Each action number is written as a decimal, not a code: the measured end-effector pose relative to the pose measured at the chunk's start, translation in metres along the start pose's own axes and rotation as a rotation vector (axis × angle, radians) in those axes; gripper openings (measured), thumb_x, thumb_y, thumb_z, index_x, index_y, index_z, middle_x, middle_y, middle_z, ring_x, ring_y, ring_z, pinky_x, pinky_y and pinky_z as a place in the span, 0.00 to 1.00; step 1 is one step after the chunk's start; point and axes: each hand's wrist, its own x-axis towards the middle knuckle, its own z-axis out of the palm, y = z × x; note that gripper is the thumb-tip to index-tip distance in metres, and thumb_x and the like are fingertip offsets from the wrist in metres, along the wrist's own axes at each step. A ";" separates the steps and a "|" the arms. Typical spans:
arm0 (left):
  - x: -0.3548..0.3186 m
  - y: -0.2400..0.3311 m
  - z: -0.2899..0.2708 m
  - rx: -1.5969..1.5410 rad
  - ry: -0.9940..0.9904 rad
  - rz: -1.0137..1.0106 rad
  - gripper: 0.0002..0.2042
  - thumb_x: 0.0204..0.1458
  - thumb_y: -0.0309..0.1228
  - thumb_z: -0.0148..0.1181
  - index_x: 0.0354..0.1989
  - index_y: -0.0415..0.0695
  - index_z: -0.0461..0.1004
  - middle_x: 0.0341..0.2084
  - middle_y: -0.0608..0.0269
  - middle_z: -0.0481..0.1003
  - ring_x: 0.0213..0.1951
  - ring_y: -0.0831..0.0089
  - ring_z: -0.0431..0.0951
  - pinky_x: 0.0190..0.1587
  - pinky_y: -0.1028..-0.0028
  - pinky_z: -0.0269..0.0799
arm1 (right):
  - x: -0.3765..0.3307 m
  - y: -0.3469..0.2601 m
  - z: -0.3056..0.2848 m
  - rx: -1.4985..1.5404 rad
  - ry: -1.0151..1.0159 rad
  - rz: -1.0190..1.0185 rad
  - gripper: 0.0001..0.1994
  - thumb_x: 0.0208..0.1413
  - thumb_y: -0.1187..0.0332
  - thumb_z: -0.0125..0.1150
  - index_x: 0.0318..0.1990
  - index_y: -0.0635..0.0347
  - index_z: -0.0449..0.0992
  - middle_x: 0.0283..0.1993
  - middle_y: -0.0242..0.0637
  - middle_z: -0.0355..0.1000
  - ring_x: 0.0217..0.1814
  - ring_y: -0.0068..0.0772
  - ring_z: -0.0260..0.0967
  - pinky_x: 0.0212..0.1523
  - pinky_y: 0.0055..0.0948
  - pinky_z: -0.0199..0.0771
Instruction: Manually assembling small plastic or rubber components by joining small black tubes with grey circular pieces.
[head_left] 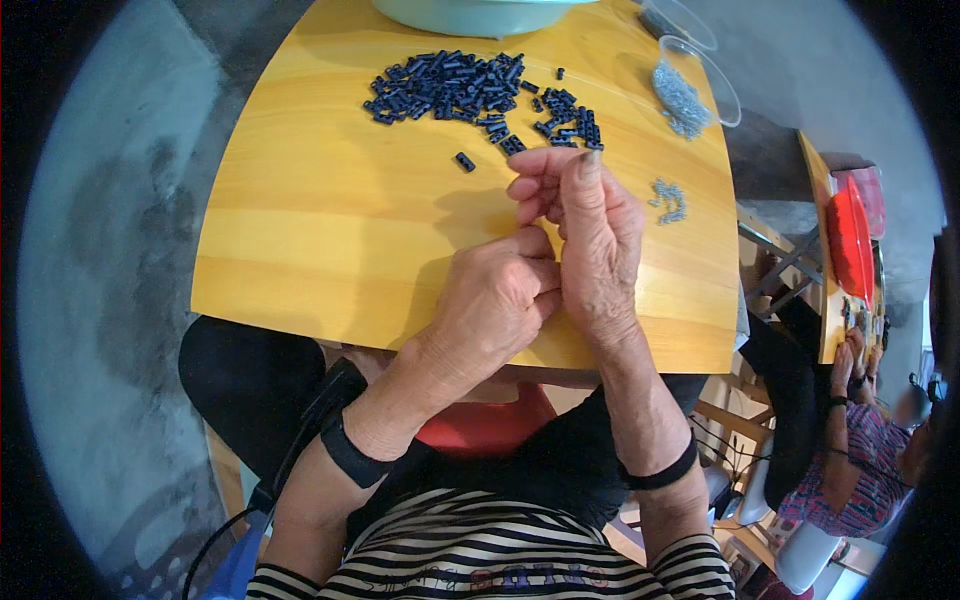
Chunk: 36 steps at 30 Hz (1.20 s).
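Both my hands meet over the near part of the yellow wooden table (330, 220). My left hand (497, 285) is closed, its fingers curled in against the right palm; whatever they hold is hidden. Beside it, my right hand (603, 235) has its thumb raised and apart, with the other fingers loosely bent to the left; nothing shows in them. Just beyond the right fingertips lie small black ribbed plastic pieces (566, 118), with one loose black piece (465, 162) to their left. A larger heap of the same black pieces (445, 85) spreads farther back.
Small silvery parts (669, 201) lie right of my right hand. Behind them, a clear round container (683, 98) holds more. A pale green basin (485, 14) stands at the far edge. At right, another person (850, 460) works at a separate table with a red container (850, 240).
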 end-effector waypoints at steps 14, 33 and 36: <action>0.004 0.009 -0.005 -0.021 0.042 -0.184 0.05 0.37 0.22 0.63 0.25 0.39 0.75 0.28 0.55 0.75 0.31 0.57 0.76 0.32 0.65 0.72 | 0.000 0.008 0.002 -0.033 -0.097 -0.009 0.21 0.64 0.56 0.44 0.39 0.68 0.75 0.31 0.33 0.71 0.32 0.20 0.65 0.36 0.19 0.68; 0.000 0.006 -0.008 0.138 -0.081 -0.100 0.05 0.36 0.27 0.65 0.23 0.41 0.78 0.23 0.57 0.72 0.28 0.58 0.75 0.32 0.63 0.71 | 0.004 -0.010 -0.024 0.321 0.052 0.036 0.25 0.65 0.51 0.38 0.44 0.69 0.71 0.34 0.37 0.71 0.33 0.25 0.67 0.39 0.26 0.71; 0.000 0.005 -0.005 0.086 -0.030 -0.054 0.05 0.36 0.23 0.64 0.25 0.41 0.79 0.21 0.58 0.72 0.27 0.62 0.76 0.30 0.68 0.71 | -0.002 -0.007 -0.016 0.188 0.059 0.031 0.25 0.65 0.51 0.39 0.43 0.69 0.72 0.34 0.38 0.72 0.33 0.25 0.67 0.39 0.26 0.71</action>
